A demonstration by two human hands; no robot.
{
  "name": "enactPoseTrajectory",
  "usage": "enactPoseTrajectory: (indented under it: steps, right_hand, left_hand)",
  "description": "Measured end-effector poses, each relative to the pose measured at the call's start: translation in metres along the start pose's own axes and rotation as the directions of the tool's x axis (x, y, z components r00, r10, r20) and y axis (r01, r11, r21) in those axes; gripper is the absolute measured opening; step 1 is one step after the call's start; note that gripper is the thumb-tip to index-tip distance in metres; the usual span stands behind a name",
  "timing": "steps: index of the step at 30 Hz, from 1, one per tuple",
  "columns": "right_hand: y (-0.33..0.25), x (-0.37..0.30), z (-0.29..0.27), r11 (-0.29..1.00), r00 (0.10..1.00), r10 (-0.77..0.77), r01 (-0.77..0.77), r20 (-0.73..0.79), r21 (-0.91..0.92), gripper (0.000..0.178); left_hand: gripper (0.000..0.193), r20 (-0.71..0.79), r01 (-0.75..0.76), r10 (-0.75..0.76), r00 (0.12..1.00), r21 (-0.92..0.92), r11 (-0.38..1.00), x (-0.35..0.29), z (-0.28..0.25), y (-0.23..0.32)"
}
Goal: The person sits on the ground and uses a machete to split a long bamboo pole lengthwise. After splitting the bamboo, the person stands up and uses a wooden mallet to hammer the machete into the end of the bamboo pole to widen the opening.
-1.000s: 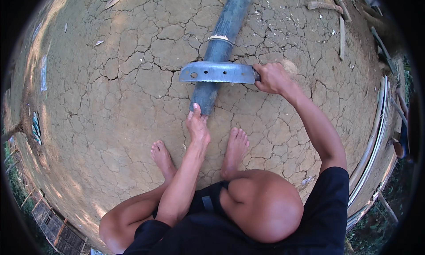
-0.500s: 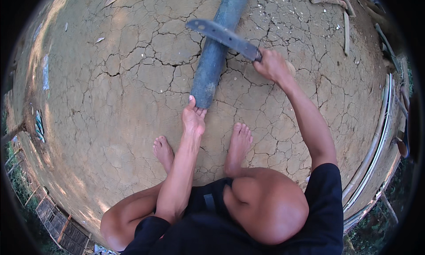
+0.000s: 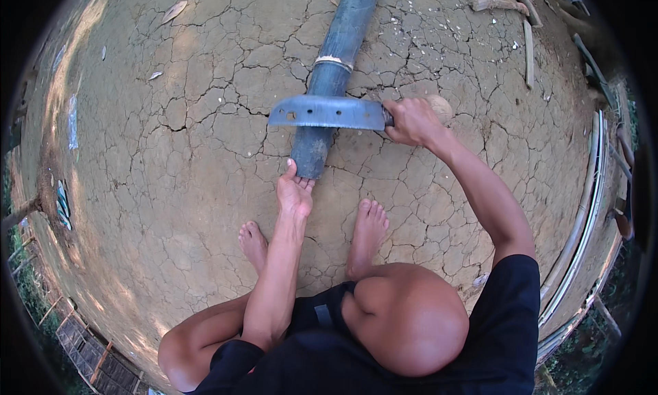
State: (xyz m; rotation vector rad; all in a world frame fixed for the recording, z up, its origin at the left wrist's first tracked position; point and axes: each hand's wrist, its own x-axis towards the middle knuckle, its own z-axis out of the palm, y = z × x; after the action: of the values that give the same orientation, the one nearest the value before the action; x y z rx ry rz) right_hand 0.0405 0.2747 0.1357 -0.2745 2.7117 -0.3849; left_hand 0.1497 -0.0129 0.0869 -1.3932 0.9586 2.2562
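Note:
A thick dark bamboo pole (image 3: 343,32) runs from the top of the view down toward me, with a pale ring at one joint. My left hand (image 3: 296,193) grips its near end from below, with the thumb at the left side of the rim. A machete (image 3: 325,113) with a broad, holed blade is in my right hand (image 3: 413,122), fingers wrapped round its handle. The blade lies crosswise over the pole, its tip to the left, between the joint and my left hand. I cannot tell whether it touches the bamboo.
My bare feet (image 3: 369,234) rest on cracked earth (image 3: 205,182). A round tan thing (image 3: 440,107) lies behind my right hand. Wood pieces (image 3: 499,5) are at the far right, long poles (image 3: 582,217) along the right edge. A striped item (image 3: 63,204) lies at left.
The machete has come nearer to me along the pole and turned more level across it. A pale ring now shows on the pole. My left hand keeps its hold.

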Motion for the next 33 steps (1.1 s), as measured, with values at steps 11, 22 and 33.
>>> enactPoseTrajectory:
  steps: [11, 22, 33]
  right_hand:
    - [0.01, -0.003, -0.012, 0.998, 0.997, -0.058, 0.056, -0.048, -0.041, 0.027]
    - [0.009, -0.035, 0.003, 0.853, 0.901, 0.421, -0.356, -0.101, 0.383, 0.03]
    - [-0.019, -0.053, 0.028, 0.997, 0.994, 0.052, -0.045, -0.092, 0.07, 0.025]
  left_hand:
    - [0.055, 0.023, -0.078, 0.077, 0.997, 0.019, 0.997, -0.001, -0.001, -0.017]
    - [0.046, 0.125, -0.322, 0.301, 0.945, 0.209, 0.923, -0.02, 0.001, -0.045]
    - [0.041, 0.063, -0.166, 0.159, 0.985, 0.133, 0.977, -0.019, 0.009, -0.058]
